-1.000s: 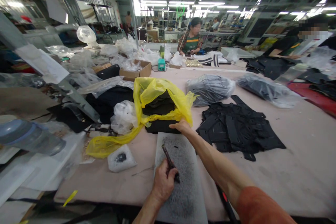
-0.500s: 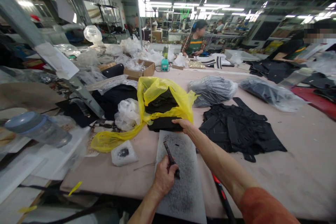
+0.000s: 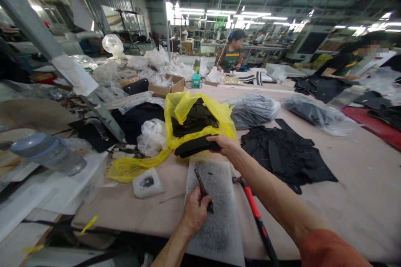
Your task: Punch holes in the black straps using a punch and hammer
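Note:
My left hand (image 3: 196, 209) is closed around a slim, dark rod-shaped tool (image 3: 200, 181), held slantwise over a pale, speckled board (image 3: 216, 225). The lower end of the tool is close to the board; whether it touches, I cannot tell. My right hand (image 3: 222, 143) pinches the right end of a black flat stack of strip-like pieces (image 3: 196, 146). This stack is at the mouth of an open yellow plastic bag (image 3: 230, 127), just beyond the board. More black pieces (image 3: 200, 119) fill the bag. A red-and-black-handled hammer (image 3: 255, 208) lies right of the board, below my right forearm.
Black cut pieces (image 3: 285, 156) lie in a pile at right, near plastic-wrapped bundles (image 3: 253, 108). A white foam block (image 3: 148, 182) sits left of the board. A water bottle (image 3: 46, 154) and a slanted metal post (image 3: 100, 112) occupy the left. Co-workers (image 3: 232, 52) are across the table.
My right hand has shifted slightly right and up, tilting the black stack and lifting its right end. The hammer shows more fully now. My left hand stays in place with its tool.

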### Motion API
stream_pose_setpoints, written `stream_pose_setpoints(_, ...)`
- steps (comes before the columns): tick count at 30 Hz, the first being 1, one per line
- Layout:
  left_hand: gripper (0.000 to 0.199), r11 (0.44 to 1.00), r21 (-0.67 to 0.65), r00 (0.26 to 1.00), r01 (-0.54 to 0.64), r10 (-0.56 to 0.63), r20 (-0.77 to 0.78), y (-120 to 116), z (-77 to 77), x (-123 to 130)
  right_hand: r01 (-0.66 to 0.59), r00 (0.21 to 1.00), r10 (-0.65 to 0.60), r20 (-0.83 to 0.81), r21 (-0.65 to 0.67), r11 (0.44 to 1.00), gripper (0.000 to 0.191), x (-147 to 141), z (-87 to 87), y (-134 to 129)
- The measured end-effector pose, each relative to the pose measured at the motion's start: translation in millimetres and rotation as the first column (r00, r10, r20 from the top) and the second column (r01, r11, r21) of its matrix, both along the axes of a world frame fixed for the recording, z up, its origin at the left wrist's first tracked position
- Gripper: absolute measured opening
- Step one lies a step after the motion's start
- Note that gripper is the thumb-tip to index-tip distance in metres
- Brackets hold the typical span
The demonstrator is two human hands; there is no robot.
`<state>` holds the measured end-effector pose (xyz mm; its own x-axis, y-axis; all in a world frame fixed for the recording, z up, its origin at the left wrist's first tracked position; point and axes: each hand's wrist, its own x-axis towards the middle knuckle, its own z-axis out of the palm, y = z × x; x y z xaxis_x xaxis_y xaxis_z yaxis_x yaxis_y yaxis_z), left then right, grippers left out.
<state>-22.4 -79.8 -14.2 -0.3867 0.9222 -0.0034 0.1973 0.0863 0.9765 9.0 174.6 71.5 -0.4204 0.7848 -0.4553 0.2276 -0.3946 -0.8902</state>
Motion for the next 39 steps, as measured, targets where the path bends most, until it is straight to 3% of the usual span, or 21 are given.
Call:
stream_pose_setpoints(6,0.014,1.000,-0.007,1.000,0.001,-0.001,-0.012,0.6,3.6,-0.1,0.072,0.995,-0.080,-0.055,-0.135,0.988,0.026,49.9,-10.8,-38.8)
stream_pose_setpoints(10,0.016,1.000,-0.004,1.000,0.000,0.000,0.003,0.6,5.0,0.0,0.116,0.975,-0.144,-0.169,-0.165,0.979,0.032,76.5,-19.7,-67.8)
stream_pose_setpoints(15,0.017,1.000,0.001,1.000,-0.004,0.004,0.003,-0.7,6.1,0.5,0.213,0.952,-0.247,-0.181,-0.192,0.958,0.038,104.7,-37.4,-103.5)
stream_pose_setpoints(17,0.017,1.000,0.001,1.000,-0.002,0.002,-0.005,-1.3,7.8,0.4,0.232,0.957,-0.242,-0.159,-0.081,0.969,0.043,111.9,-42.2,-115.1)
stream_pose_setpoints(19,0.016,1.000,-0.004,1.000,0.004,-0.004,-0.003,-1.5,9.4,0.2,0.202,0.975,-0.189,-0.113,0.110,0.973,0.043,116.4,-43.2,-125.4)
stream_pose_setpoints(21,0.016,1.000,-0.005,1.000,0.007,-0.007,0.003,-1.4,9.6,-0.3,0.142,0.990,-0.137,-0.038,0.296,0.944,0.040,119.1,-41.4,-136.0)
stream_pose_setpoints(23,0.017,1.000,0.006,1.000,0.011,-0.011,0.005,-1.1,7.9,-0.7,0.085,0.993,-0.115,0.035,0.467,0.880,0.036,121.9,-38.8,-148.3)
stream_pose_setpoints(25,0.017,1.000,0.023,1.000,0.016,-0.016,0.007,-1.0,5.3,-1.0,0.030,0.991,-0.106,0.081,0.637,0.770,0.032,125.7,-37.0,-161.5)
stream_pose_setpoints(27,0.016,0.999,0.030,1.000,0.019,-0.019,0.013,-1.1,3.2,-1.1,0.005,0.993,-0.086,0.075,0.726,0.688,0.030,130.4,-35.9,-172.5)
stream_pose_setpoints(28,0.016,0.999,0.031,1.000,0.021,-0.021,0.018,-1.1,2.7,-1.1,0.015,0.994,-0.089,0.063,0.728,0.686,0.030,132.6,-35.4,-175.9)
stream_pose_setpoints(30,0.017,0.999,0.026,0.999,0.025,-0.026,0.023,-0.9,3.1,-1.0,0.087,0.988,-0.150,0.042,0.650,0.755,0.032,136.0,-33.5,-176.3)
stream_pose_setpoints(33,0.018,1.000,0.005,1.000,0.018,-0.018,0.013,-0.5,5.2,-0.8,0.318,0.944,-0.327,-0.049,0.408,0.856,0.040,136.4,-28.5,-161.2)
stream_pose_setpoints(36,0.019,1.000,-0.014,1.000,0.017,-0.017,0.022,-0.5,5.2,-0.8,0.485,0.871,-0.445,-0.208,0.215,0.848,0.046,130.9,-22.4,-136.6)
stream_pose_setpoints(39,0.019,1.000,-0.008,0.999,0.015,-0.015,0.029,-0.8,1.8,-1.1,0.535,0.832,-0.482,-0.274,0.169,0.828,0.048,120.5,-13.2,-115.9)
